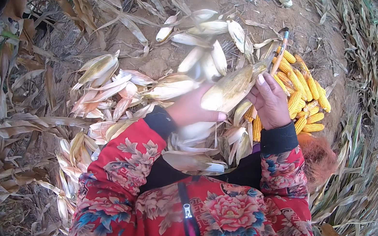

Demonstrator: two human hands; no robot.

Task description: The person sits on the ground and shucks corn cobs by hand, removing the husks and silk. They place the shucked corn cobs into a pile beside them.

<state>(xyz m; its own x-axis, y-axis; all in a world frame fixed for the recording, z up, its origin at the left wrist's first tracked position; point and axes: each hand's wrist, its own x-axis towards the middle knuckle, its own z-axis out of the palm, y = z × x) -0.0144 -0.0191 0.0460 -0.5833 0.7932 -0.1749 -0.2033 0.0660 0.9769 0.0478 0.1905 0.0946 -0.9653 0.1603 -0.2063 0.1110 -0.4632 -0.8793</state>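
Note:
An ear of corn in its dry husk [229, 89] lies between my two hands. My left hand [194, 106] is closed around its lower end, the thumb across the husk. At its upper tip, my right hand [267, 96] pinches the husk between thumb and fingers. Right beside that hand, husked yellow corn cobs [303, 87] lie in a pile. A tool with a wooden handle [283, 44] and a blue-green end rests against the pile; its other end is hidden. More ears in pale husks [205, 60] lie beyond my left hand.
Loose, pale husks [126, 94] are heaped to the left and near my lap. Dry corn stalks and leaves [42, 96] cover the ground on the left, with more cut stalks [370, 108] along the right. A reddish fibrous bundle [318, 159] sits by my right sleeve.

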